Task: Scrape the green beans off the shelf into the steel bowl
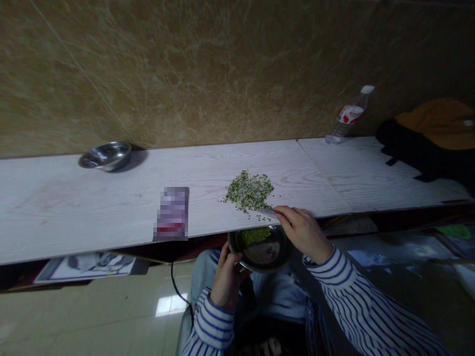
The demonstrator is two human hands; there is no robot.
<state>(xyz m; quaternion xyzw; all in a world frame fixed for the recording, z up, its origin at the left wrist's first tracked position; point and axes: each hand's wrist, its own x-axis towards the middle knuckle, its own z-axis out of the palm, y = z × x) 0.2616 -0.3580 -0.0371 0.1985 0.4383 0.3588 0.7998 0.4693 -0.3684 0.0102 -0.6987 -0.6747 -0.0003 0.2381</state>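
Small green beans or seeds (249, 190) lie spread in a heap on the white wood-grain counter (208, 168). My right hand (306, 232) pinches a thin whitish flat piece (266, 213), perhaps a card or paper, its far end touching the heap's near edge. Below the counter's front edge, my left hand (227, 277) grips the left rim of a metal bowl (272, 252). More of the green beans (256, 236) sit inside this bowl, gathered toward its back left.
A second metal bowl (106, 156) stands at the back left by the wall. A blurred-out phone-like rectangle (172, 213) lies near the front edge. To the right are a plastic bottle (347, 118) and a black and brown bag or garment (434, 133). Papers (89, 266) lie on a shelf underneath.
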